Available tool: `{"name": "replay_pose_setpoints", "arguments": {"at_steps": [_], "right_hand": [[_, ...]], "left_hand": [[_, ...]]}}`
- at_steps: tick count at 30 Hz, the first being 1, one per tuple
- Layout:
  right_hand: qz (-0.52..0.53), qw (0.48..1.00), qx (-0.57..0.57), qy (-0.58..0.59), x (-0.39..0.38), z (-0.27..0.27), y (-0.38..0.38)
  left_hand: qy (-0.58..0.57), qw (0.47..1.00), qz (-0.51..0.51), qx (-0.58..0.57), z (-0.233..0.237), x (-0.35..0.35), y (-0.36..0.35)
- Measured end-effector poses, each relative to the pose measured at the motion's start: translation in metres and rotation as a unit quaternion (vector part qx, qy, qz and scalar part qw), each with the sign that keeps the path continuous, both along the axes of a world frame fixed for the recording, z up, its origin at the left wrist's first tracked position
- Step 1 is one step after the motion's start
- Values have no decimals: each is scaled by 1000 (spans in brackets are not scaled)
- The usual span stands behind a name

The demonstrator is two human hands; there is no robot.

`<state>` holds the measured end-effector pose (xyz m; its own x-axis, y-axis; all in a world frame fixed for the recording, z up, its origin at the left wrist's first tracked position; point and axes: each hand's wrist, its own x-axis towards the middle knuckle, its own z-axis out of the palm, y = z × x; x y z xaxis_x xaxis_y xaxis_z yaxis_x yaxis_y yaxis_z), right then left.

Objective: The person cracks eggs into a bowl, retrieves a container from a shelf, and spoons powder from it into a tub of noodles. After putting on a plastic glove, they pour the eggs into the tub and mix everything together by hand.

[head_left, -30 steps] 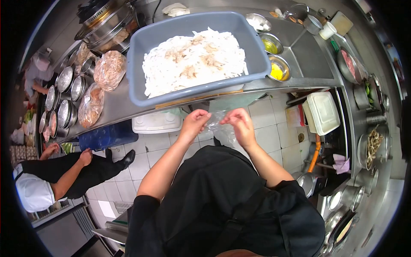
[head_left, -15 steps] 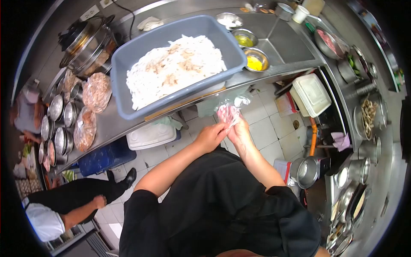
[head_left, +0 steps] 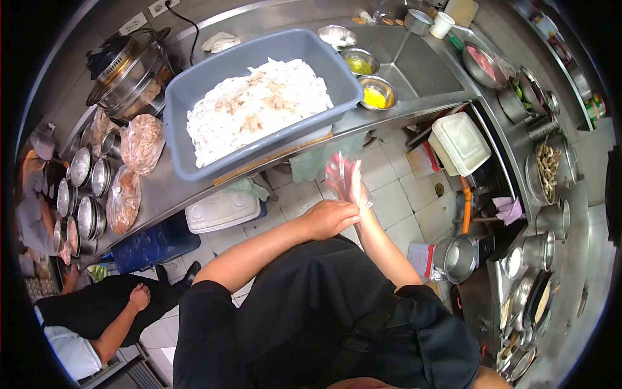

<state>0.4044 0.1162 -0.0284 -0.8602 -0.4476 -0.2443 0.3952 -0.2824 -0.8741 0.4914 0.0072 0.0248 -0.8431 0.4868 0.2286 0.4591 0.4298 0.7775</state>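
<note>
A thin clear plastic glove covers my right hand, whose fingers are stretched out and spread inside it. My left hand is closed at the right wrist, pinching the glove's cuff. Both hands are in front of my black apron, over the floor and just short of the counter edge. Beyond them on the counter stands a large grey plastic tub. It holds a heap of white strips with brown seasoning scattered on top; their kind I cannot make out.
Metal bowls with yellow contents stand right of the tub, beside a sink. Bags of brownish food and stacked metal bowls sit left. A co-worker's arm shows lower left. Pots line the right counter.
My right hand has gone further into the glove, and its bunched fingers have spread. My left hand has slid down from the fingers to the wrist. The view has shifted slightly.
</note>
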Motion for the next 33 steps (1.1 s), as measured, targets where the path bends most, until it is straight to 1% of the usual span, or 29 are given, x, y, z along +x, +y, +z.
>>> {"name": "replay_pose_setpoints", "arguments": {"at_steps": [1, 2, 4, 5, 6, 8, 9, 10, 11, 12, 13, 14, 16, 17, 18, 19, 20, 21, 22, 24, 25, 26, 28, 29, 30, 32, 33], "right_hand": [[30, 998, 24, -44, -6, 5, 4], [32, 998, 25, -44, -9, 10, 8], [148, 976, -64, -147, -11, 20, 14], [158, 970, -116, -142, -9, 25, 13], [160, 970, -115, -144, -7, 31, 10], [-2, 985, -157, -73, -3, 47, 4], [-31, 983, -178, -39, -7, 44, 6], [-30, 983, -179, -38, -11, 36, 8], [-14, 991, -122, 49, -15, 28, 9], [0, 989, -63, 135, -19, 20, 13], [47, 973, -30, 223, -21, 22, 19], [44, 973, -30, 223, -23, 20, 21], [99, 952, 35, 288, -28, 19, 21], [75, 951, 90, 286, -22, 18, 18], [74, 951, 90, 286, -20, 17, 17], [51, 979, 66, 186, -17, 24, 15], [27, 995, 43, 84, -15, 28, 16], [33, 996, -80, -19, -23, 25, 20], [31, 996, -79, -19, -25, 29, 20], [-10, 986, -158, -45, -25, 37, 20], [-55, 986, -156, -13, -22, 41, 14], [-54, 986, -155, -13, -22, 44, 15], [-20, 984, -153, 95, -22, 49, 17], [11, 978, -186, 91, -23, 53, 20], [15, 978, -185, 92, -28, 51, 21], [2, 960, -214, 180, -35, 61, 11], [-36, 965, -216, 145, -36, 67, 14]], "left_hand": [[1, 1000, 2, 0, 1, -1, 3], [3, 1000, -1, 22, 1, -1, 8], [4, 999, -2, 44, 3, -2, 14], [-13, 999, -13, 26, 6, -3, 16], [-29, 999, -24, 8, 8, -3, 17], [-27, 999, -35, 11, 6, -7, 14], [-23, 998, -48, 12, 5, -9, 13], [-22, 999, -48, 11, 5, -10, 14], [-31, 998, -53, 31, 5, -11, 16], [-41, 996, -60, 52, 5, -12, 17], [-42, 996, -63, 52, 8, -12, 18], [-42, 995, -68, 55, 10, -12, 19], [-41, 995, -73, 57, 16, -12, 20], [-69, 993, -79, 56, 19, -11, 19], [-97, 990, -85, 56, 21, -10, 19], [-97, 990, -87, 56, 23, -11, 19], [-102, 988, -99, 56, 24, -11, 19], [-107, 987, -109, 57, 25, -12, 20], [-107, 986, -111, 57, 23, -12, 21], [-99, 987, -123, 38, 18, -13, 24], [-99, 987, -124, 39, 20, -14, 25], [-93, 986, -132, 37, 22, -15, 27], [-85, 986, -137, 36, 24, -17, 31], [-88, 984, -147, 45, 23, -17, 33], [-92, 982, -156, 55, 22, -17, 35], [-70, 983, -152, 77, 23, -17, 36], [-49, 982, -152, 99, 23, -18, 36]]}}
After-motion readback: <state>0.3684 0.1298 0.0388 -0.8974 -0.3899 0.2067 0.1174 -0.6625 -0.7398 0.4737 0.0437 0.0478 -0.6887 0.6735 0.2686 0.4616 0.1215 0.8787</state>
